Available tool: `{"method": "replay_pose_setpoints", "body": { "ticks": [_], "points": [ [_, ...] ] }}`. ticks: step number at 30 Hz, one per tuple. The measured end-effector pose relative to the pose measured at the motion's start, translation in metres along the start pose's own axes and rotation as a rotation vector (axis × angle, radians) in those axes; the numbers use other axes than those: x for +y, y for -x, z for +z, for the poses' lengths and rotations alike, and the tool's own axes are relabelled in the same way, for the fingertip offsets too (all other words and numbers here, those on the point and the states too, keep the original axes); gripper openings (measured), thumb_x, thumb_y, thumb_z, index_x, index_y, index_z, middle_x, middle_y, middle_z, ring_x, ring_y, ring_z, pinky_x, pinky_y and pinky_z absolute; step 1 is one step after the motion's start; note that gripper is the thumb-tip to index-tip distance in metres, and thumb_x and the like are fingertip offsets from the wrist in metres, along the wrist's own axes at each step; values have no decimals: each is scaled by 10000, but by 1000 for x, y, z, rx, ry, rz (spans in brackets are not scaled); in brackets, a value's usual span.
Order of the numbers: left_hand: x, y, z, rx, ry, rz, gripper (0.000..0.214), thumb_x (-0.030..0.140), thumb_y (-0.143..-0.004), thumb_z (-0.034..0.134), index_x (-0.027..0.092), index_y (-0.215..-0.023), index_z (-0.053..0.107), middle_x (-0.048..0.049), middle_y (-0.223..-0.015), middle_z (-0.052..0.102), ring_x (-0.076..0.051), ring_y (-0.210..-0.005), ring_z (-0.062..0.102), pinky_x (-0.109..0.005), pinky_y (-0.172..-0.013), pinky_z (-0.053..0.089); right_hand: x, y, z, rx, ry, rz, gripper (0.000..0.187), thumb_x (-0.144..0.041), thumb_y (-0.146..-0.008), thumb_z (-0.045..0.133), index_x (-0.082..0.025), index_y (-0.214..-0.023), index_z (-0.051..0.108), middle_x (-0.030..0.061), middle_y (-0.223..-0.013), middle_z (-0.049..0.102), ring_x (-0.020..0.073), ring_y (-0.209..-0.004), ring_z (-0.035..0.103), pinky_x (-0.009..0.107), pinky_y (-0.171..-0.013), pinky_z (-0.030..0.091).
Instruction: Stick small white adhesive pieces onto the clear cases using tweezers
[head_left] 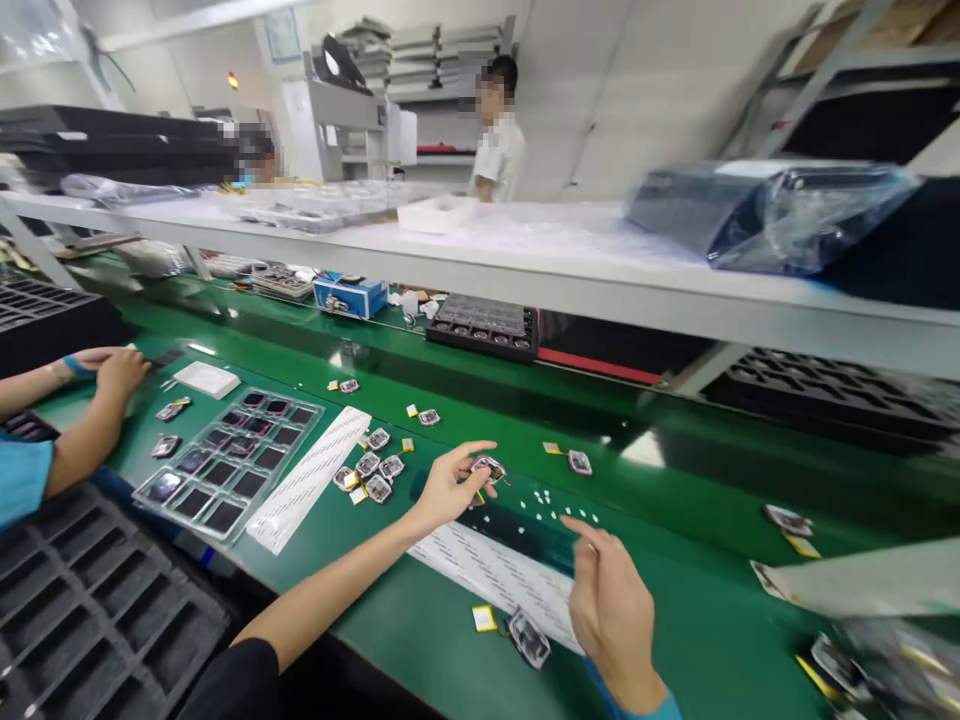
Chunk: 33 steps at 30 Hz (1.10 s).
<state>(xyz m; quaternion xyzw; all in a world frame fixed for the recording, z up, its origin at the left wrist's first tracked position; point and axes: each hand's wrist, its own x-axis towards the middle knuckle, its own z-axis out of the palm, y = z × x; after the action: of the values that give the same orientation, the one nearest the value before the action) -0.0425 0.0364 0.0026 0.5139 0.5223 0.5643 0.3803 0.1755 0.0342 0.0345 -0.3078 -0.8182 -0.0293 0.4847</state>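
My left hand (pixel 450 487) pinches a small square electronic part (pixel 489 467) just above the green belt (pixel 675 480). My right hand (pixel 613 600) hovers a little to the right, fingers loosely apart, holding nothing, its fingertip near a dark strip (pixel 517 530) dotted with tiny white pads. A white backing sheet (pixel 495 575) lies under both hands. Another loose part (pixel 529 637) and a yellow tab (pixel 484 618) lie at the sheet's near edge.
A clear tray (pixel 229 462) of dark squares and a white strip (pixel 309 478) lie left, with several loose parts (pixel 371 475) between. A co-worker's hands (pixel 112 372) rest at far left. Black trays (pixel 82 610) sit near left. A shelf (pixel 525 270) crosses overhead.
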Motion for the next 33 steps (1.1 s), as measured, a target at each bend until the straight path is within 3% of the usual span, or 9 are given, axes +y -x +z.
{"method": "replay_pose_setpoints", "body": {
  "ticks": [5, 7, 12, 16, 27, 30, 33],
  "points": [
    [9, 30, 9, -49, 143, -63, 403, 507, -868, 684, 161, -1069, 640, -89, -843, 763, -207, -676, 759, -294, -636, 591, -29, -11, 16, -100, 36, -59, 161, -243, -1016, 592, -186, -1149, 662, 22, -737, 680, 191, -625, 623, 312, -640, 502],
    [10, 34, 8, -48, 150, -93, 340, 438, -837, 728, 174, -1031, 634, -66, -820, 762, -203, -724, 764, -275, -660, 592, -29, -8, 26, -122, 27, -3, 187, -308, -1029, 593, -171, -1131, 668, 26, -749, 692, 173, -632, 650, 285, -621, 497],
    [16, 44, 8, -58, 117, -142, 252, 306, -837, 712, 194, -1050, 640, -53, -913, 790, -190, -774, 778, -277, -732, 613, -18, 12, 42, -143, -39, 89, 142, -234, -1038, 554, -209, -1108, 675, 7, -798, 739, 114, -604, 673, 220, -539, 479],
    [21, 50, 10, -56, -32, -72, 280, 245, -849, 669, 206, -1125, 687, -40, -927, 799, -186, -791, 775, -275, -755, 614, -17, 23, 42, -148, -57, 125, 131, -215, -1013, 596, -229, -1116, 675, 13, -867, 767, 123, -696, 719, 212, -567, 518],
    [28, 58, 18, 71, -301, 153, 243, 154, -856, 624, 212, -1052, 756, -26, -915, 817, -150, -653, 748, -250, -692, 616, -23, 22, 39, -193, -294, 299, 148, -146, -988, 593, -225, -1092, 664, 41, -952, 743, 166, -850, 723, 275, -698, 611],
    [29, 59, 19, 78, -257, 71, 206, 176, -843, 649, 209, -1017, 754, -26, -890, 813, -160, -650, 754, -258, -671, 616, -20, 20, 36, -226, -280, 250, 155, -137, -993, 593, -217, -1095, 678, 46, -979, 755, 165, -871, 729, 269, -684, 605],
    [28, 56, 18, 56, -89, -119, 179, 229, -829, 686, 209, -999, 737, -21, -819, 797, -191, -641, 769, -268, -609, 613, -14, 22, 36, -231, -332, 249, 176, -142, -994, 593, -224, -1119, 686, 40, -987, 763, 160, -865, 731, 279, -710, 617]
  ]
}}
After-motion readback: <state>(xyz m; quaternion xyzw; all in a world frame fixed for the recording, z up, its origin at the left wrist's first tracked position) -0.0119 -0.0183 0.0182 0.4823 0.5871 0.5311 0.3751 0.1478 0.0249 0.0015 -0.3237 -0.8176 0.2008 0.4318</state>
